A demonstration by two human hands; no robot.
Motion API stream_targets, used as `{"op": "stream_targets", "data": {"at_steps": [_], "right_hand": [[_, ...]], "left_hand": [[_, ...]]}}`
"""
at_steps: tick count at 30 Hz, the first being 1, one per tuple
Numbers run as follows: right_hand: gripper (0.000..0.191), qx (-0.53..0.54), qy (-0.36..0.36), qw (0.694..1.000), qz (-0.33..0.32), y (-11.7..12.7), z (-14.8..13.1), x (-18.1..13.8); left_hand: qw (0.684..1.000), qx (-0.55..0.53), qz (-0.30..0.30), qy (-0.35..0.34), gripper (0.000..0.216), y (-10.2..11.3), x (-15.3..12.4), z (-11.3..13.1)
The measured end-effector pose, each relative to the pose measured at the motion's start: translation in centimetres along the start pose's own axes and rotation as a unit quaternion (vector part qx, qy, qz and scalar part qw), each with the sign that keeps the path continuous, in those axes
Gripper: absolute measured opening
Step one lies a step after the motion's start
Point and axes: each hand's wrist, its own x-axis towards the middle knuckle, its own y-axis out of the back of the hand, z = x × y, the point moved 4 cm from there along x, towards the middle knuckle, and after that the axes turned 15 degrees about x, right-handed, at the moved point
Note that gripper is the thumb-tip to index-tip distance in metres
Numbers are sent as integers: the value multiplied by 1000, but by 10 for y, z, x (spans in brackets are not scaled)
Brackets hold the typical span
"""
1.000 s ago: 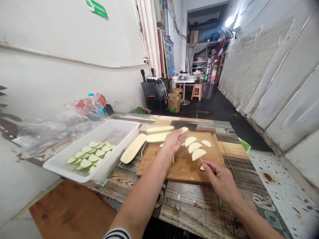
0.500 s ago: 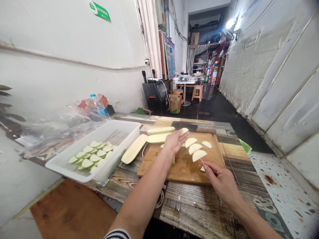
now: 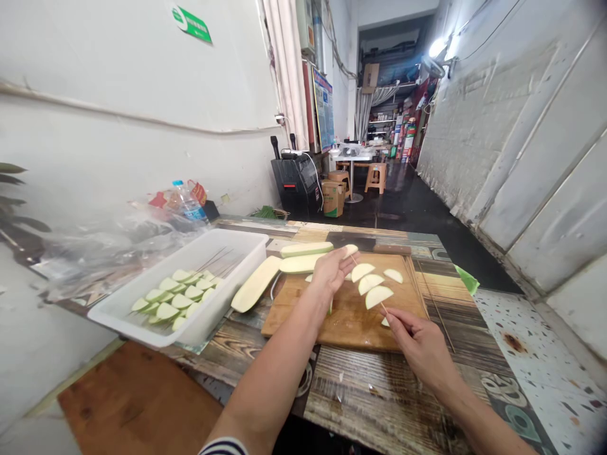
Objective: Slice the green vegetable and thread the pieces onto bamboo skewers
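My right hand (image 3: 417,344) pinches the lower end of a thin wooden skewer (image 3: 384,308). Several half-round zucchini slices (image 3: 379,297) are threaded along it, spaced apart. At the skewer's far end, my left hand (image 3: 332,268) has its fingers around a pale zucchini slice (image 3: 351,250); the thumb side is partly hidden. Both hands are over a wooden cutting board (image 3: 296,309). A loose slice (image 3: 393,275) lies on the board, with others partly covered by my hands. Peeled zucchini halves (image 3: 256,284) rest to the board's left and behind it.
A white plastic tub (image 3: 251,249) at left holds filled zucchini skewers (image 3: 175,297). Bare skewers (image 3: 439,309) lie along the board's right side. Clear plastic bags (image 3: 95,243) and a water bottle (image 3: 190,203) sit at the far left. Beyond the table stands a black speaker (image 3: 296,183).
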Motion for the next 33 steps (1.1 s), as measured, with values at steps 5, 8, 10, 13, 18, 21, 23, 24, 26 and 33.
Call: {"op": "stream_targets", "data": {"at_steps": [5,8,10,13,18,21,23,24,26,33], "right_hand": [[32,-5,0,1000,-3,0,0,-1],[34,-7,-4,1000,-2,0,0,-1],[34,-9,-5,1000,1,0,0,-1],[34,-9,-3,1000,6,0,0,0],[31,-12,2,1000,4,0,-2,0],[30,-11,1,1000,5,0,-3,0],[31,-10,0,1000,8,-1,-3,0],[31,-9,0,1000,9,-1,-2,1],[31,-10,4,1000,11,-1,-1,1],[31,-16,19,1000,6,0,3,1]], "left_hand": [[1000,14,-5,-14,4,0,0,-2],[1000,17,-7,-22,4,0,-1,-3],[1000,17,-9,-25,4,-1,-1,-4],[1000,16,-8,-25,4,-2,-3,-4],[1000,5,-15,-12,6,-4,-6,-5],[1000,8,-18,-1,9,-6,-8,-5],[1000,16,-16,7,9,-7,-9,-6],[1000,19,-15,10,9,-7,-9,-7],[1000,16,-18,18,9,-8,-10,-8],[999,9,-30,39,17,-12,-13,-9]]}}
